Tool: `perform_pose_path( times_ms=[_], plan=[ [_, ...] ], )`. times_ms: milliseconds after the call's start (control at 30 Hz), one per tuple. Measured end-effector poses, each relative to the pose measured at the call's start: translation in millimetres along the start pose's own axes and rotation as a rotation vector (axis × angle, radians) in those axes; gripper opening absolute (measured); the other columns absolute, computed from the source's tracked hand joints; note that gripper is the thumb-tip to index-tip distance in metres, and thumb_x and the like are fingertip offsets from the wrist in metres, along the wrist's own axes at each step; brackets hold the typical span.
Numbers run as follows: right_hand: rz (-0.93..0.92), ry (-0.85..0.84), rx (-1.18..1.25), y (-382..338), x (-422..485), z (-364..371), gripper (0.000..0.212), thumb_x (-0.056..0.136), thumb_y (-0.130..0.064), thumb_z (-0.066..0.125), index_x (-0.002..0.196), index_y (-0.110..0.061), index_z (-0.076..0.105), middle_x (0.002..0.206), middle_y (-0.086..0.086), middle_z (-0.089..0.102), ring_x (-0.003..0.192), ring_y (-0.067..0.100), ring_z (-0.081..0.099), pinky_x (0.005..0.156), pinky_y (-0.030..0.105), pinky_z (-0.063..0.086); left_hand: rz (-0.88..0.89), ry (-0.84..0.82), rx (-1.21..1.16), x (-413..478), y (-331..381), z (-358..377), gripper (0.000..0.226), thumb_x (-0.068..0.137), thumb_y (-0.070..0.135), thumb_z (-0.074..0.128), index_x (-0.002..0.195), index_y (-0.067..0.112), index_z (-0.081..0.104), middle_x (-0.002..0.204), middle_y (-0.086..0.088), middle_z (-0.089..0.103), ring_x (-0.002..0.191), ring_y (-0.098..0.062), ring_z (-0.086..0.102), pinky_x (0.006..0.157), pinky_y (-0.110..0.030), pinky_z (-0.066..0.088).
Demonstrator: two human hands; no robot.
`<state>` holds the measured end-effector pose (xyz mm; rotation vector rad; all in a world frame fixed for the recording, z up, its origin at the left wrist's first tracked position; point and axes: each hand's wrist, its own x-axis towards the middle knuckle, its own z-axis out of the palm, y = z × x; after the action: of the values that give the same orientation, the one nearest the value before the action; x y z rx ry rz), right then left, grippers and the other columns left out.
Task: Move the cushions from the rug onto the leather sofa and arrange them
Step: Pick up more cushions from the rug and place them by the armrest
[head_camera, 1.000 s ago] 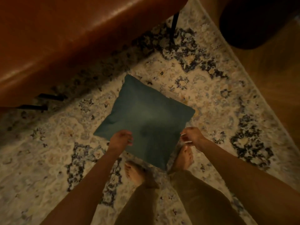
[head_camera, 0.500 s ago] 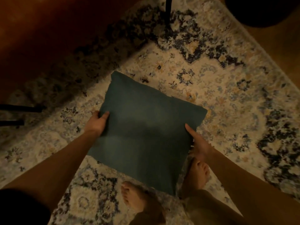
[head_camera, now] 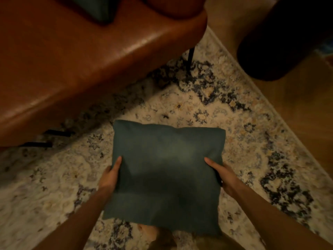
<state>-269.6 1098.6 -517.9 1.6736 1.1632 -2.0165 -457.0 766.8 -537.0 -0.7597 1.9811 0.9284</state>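
The teal cushion (head_camera: 165, 174) is held in both hands over the near part of the rug (head_camera: 243, 123), roughly flat, its far edge toward the sofa (head_camera: 72, 60). It hides most of the person's feet, so I judge it is lifted clear of the rug, not lying on it. The left hand (head_camera: 110, 175) grips the left edge and the right hand (head_camera: 221, 175) grips the right edge. Each thumb lies straight on the top face. The other fingers are hidden beneath, so how they curl cannot be told, but each hand looks clamped on the cushion's side.

The sofa seat lies far and to the left, and a second cushion (head_camera: 100, 8) already stands at its far end, only its lower corner in view.

Risks from here, as I judge them:
- Both grips sit toward the near half of the cushion, so the far half may sag or fold, and the soft fabric could slip from a thumb-and-finger pinch during the swing up to the seat.
- The leather looks smooth. A cushion set down near the front edge or leaning badly could slide off onto the rug.
- Placing it hard against the second cushion may tip that one over and spoil the arrangement.
- The cushion blocks the view of the feet, and the thin sofa leg (head_camera: 190, 56) stands just far of it. A step forward could catch a toe on the leg.
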Motion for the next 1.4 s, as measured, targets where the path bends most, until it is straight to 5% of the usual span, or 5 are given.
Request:
perform_pose_path(
  times_ms=[333,600,867,1200,1400],
  plan=[
    [-0.095,-0.099,-0.101,-141.5,-190.4,42.3,0.091,0.048,-0.049,0.093,0.127,-0.016,0.061,0.114,0.003,0.073,0.103,0.027,0.07,0.096,0.047,0.053,0.101,0.05,-0.168,-206.9,94.0,-113.1,0.088,0.069,0.081,0.053,0.13,0.019,0.055,0.13,-0.01,0.06,0.113,-0.033,0.058,0.103,-0.05,0.043],
    [-0.303,-0.17,-0.117,-239.4,-355.5,96.9,0.091,0.045,-0.051,0.092,0.125,-0.019,0.063,0.112,0.001,0.074,0.101,0.023,0.071,0.086,0.039,0.055,0.342,0.172,-0.371,-328.7,159.9,-227.0,0.056,0.071,0.07,0.063,0.1,0.023,0.067,0.114,-0.008,0.067,0.103,-0.026,0.063,0.097,-0.048,0.048],
    [-0.457,-0.194,-0.166,-245.1,-476.0,151.7,0.074,0.057,-0.033,0.091,0.121,-0.009,0.063,0.098,0.007,0.075,0.087,0.027,0.072,0.068,0.032,0.057,0.262,0.099,-0.615,-371.2,130.8,-306.6,0.102,0.055,0.075,0.065,0.128,0.004,0.056,0.129,-0.018,0.059,0.118,-0.032,0.055,0.107,-0.046,0.039],
    [-0.551,-0.287,-0.183,-285.5,-503.7,233.4,0.098,0.034,-0.045,0.095,0.121,-0.012,0.065,0.103,0.007,0.076,0.093,0.028,0.073,0.086,0.042,0.057,0.499,0.189,-0.687,-418.2,186.8,-393.8,0.081,0.078,0.059,0.064,0.143,0.018,0.041,0.143,-0.007,0.049,0.128,-0.031,0.047,0.109,-0.045,0.036],
    [-0.625,-0.318,-0.146,-335.4,-505.0,286.8,0.047,0.077,-0.024,0.078,0.118,-0.014,0.057,0.089,0.003,0.066,0.078,0.018,0.062,0.069,0.032,0.048,0.519,0.167,-0.695,-387.3,238.6,-432.2,0.071,0.08,0.051,0.064,0.138,0.017,0.045,0.135,-0.008,0.055,0.117,-0.031,0.055,0.104,-0.049,0.042]
  ],
)
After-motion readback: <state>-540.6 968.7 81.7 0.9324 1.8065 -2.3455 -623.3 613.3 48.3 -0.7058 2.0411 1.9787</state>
